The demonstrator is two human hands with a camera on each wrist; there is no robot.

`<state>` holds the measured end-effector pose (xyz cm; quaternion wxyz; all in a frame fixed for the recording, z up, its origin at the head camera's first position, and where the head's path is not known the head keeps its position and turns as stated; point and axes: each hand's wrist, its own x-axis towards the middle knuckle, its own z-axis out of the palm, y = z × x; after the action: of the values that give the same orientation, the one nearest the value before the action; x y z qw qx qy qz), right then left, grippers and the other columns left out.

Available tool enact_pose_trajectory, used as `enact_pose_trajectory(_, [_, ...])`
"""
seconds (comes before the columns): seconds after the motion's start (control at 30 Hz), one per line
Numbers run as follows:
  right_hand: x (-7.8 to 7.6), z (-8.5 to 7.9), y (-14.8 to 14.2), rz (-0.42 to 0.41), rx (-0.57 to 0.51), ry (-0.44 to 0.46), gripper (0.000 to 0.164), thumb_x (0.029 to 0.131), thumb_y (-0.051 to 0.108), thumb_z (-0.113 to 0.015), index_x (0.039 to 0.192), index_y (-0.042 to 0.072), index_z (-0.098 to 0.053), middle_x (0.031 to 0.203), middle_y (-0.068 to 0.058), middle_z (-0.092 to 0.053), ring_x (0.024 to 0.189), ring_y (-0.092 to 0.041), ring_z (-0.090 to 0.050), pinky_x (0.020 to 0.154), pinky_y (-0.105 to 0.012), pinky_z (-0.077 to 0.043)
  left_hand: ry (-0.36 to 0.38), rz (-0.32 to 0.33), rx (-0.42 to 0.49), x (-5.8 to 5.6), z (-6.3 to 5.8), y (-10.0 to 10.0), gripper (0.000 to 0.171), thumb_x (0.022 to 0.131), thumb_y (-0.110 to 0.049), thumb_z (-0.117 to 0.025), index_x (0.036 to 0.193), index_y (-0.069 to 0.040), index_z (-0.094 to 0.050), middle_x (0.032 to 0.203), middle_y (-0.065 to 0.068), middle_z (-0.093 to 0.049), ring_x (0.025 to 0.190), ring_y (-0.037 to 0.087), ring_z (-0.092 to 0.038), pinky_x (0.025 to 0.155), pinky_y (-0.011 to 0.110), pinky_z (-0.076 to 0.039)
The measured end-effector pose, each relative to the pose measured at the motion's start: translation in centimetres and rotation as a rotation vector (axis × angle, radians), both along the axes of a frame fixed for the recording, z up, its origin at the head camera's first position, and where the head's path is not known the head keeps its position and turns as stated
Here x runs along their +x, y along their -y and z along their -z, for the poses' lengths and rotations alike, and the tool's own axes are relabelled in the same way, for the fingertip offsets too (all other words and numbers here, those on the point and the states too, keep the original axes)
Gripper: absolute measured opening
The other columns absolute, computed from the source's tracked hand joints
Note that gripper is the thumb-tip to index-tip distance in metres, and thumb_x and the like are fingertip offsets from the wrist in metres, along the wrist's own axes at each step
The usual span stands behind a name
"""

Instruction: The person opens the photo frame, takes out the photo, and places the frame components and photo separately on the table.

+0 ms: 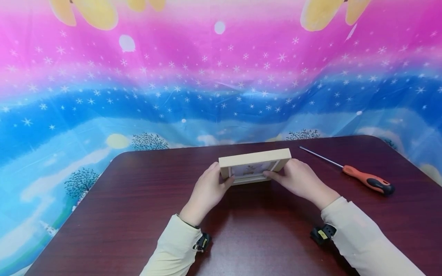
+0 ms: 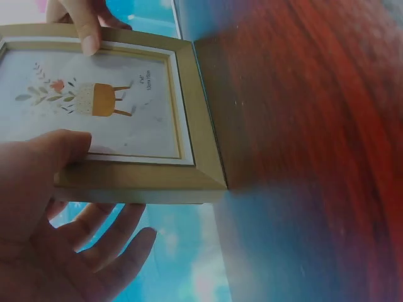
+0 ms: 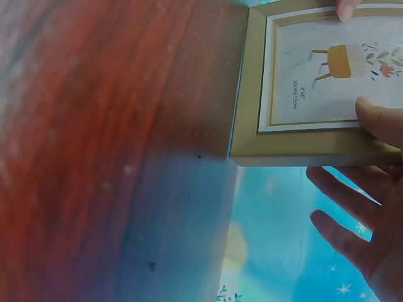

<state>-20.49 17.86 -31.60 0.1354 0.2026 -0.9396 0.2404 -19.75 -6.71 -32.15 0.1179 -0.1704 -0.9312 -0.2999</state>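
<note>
A picture frame [image 1: 255, 156] with a tan-gold border stands upright on the table, its front toward me. Inside its white inner edge is a print of a plant in an orange-legged pot, seen in the left wrist view [image 2: 94, 99]. My left hand [image 1: 206, 190] grips one side, thumb on the front and fingers round behind. On the opposite side my right hand [image 1: 304, 179] holds it the same way, its thumb over the inner border. Size text, 10cm x 15cm, shows on the print in the right wrist view [image 3: 299, 94].
To the right of the frame, a screwdriver [image 1: 366, 179] with an orange and black handle lies on the dark red-brown wooden table [image 1: 145, 214]. Behind the table hangs a pink and blue cloth [image 1: 207, 84] with snowflakes. Both wrists carry small black cameras [image 1: 324, 233].
</note>
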Motion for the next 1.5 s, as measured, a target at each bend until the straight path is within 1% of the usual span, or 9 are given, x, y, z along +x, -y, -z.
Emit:
enact_pose_trajectory(0.13, [0.2,-0.9,-0.1,0.013,-0.026,-0.006,0.047,0.083,0.028,-0.068,0.124,0.01,-0.053,0.108,-0.018,-0.073,0.092,-0.026,-0.067,0.076,-0.051,-0.056,-0.005,-0.031,0.0,0.2,-0.2,-0.5,0.036,0.087,-0.033,-0.063,0.118,-0.016,-0.06,0.107,0.005,-0.067,0.098,0.018,-0.064,0.081,0.044,-0.056])
enact_pose_trajectory(0.33, [0.5,-2.0,-0.5,0.046,-0.045,-0.038,0.041,0.084,0.033,-0.067,0.116,0.009,-0.058,0.097,-0.018,-0.075,0.075,-0.021,-0.065,0.061,-0.042,-0.053,0.013,-0.022,-0.004,0.5,-0.7,-1.0,0.035,0.087,-0.037,-0.062,0.114,-0.016,-0.064,0.101,0.004,-0.069,0.084,0.014,-0.064,0.069,0.038,-0.056])
enact_pose_trajectory(0.53, [0.6,-2.8,-0.8,0.072,-0.063,-0.066,0.043,0.084,0.04,-0.065,0.109,0.005,-0.059,0.089,-0.019,-0.075,0.073,-0.022,-0.066,0.059,-0.043,-0.055,0.115,0.006,0.046,0.9,-1.1,-1.6,0.041,0.088,-0.041,-0.059,0.118,-0.013,-0.061,0.101,0.005,-0.072,0.07,0.011,-0.06,0.057,0.028,-0.047])
enact_pose_trajectory(0.67, [0.7,-3.4,-1.2,0.113,-0.074,-0.048,0.049,0.084,0.044,-0.063,0.115,0.006,-0.056,0.091,-0.021,-0.075,0.076,-0.026,-0.069,0.062,-0.047,-0.056,0.179,0.016,0.116,0.9,-1.1,-2.4,0.045,0.089,-0.041,-0.058,0.124,-0.012,-0.056,0.105,0.006,-0.073,0.075,0.011,-0.061,0.061,0.028,-0.049])
enact_pose_trajectory(0.83, [0.8,-3.9,-1.8,0.17,-0.05,0.015,0.06,0.084,0.051,-0.059,0.121,0.004,-0.053,0.092,-0.023,-0.073,0.077,-0.028,-0.068,0.065,-0.05,-0.056,0.229,-0.015,0.186,0.7,-1.3,-3.5,0.05,0.088,-0.039,-0.059,0.128,-0.01,-0.05,0.109,0.009,-0.071,0.09,0.015,-0.066,0.077,0.037,-0.057])
enact_pose_trajectory(1.13, [0.1,-3.5,-3.6,0.226,-0.016,0.212,0.077,0.087,0.052,-0.054,0.132,-0.009,-0.042,0.109,-0.033,-0.065,0.091,-0.036,-0.065,0.075,-0.054,-0.055,0.341,-0.017,0.189,-0.8,-1.5,-5.4,0.048,0.084,-0.037,-0.062,0.119,-0.005,-0.055,0.104,0.011,-0.071,0.088,0.016,-0.064,0.079,0.038,-0.056])
enact_pose_trajectory(1.23, [-0.2,-3.2,-4.2,0.224,-0.02,0.272,0.078,0.087,0.048,-0.056,0.134,-0.013,-0.038,0.109,-0.035,-0.064,0.091,-0.036,-0.065,0.076,-0.053,-0.055,0.407,0.03,0.223,-1.4,-1.4,-6.1,0.043,0.084,-0.033,-0.063,0.116,-0.004,-0.058,0.102,0.012,-0.072,0.083,0.014,-0.064,0.077,0.035,-0.055])
enact_pose_trajectory(1.37, [-0.6,-2.8,-4.8,0.23,0.003,0.336,0.084,0.086,0.046,-0.058,0.136,-0.017,-0.033,0.113,-0.039,-0.06,0.096,-0.041,-0.062,0.08,-0.055,-0.053,0.518,0.09,0.283,-2.0,-1.0,-7.0,0.034,0.085,-0.027,-0.062,0.11,-0.004,-0.061,0.095,0.013,-0.072,0.069,0.013,-0.061,0.065,0.032,-0.054])
enact_pose_trajectory(1.5, [-1.0,-2.3,-5.4,0.24,0.029,0.382,0.091,0.084,0.047,-0.061,0.137,-0.019,-0.03,0.116,-0.041,-0.058,0.1,-0.045,-0.06,0.082,-0.057,-0.052,0.585,0.098,0.286,-2.3,-0.7,-7.7,0.027,0.085,-0.025,-0.062,0.1,-0.004,-0.064,0.078,0.009,-0.068,0.055,0.014,-0.053,0.051,0.028,-0.048])
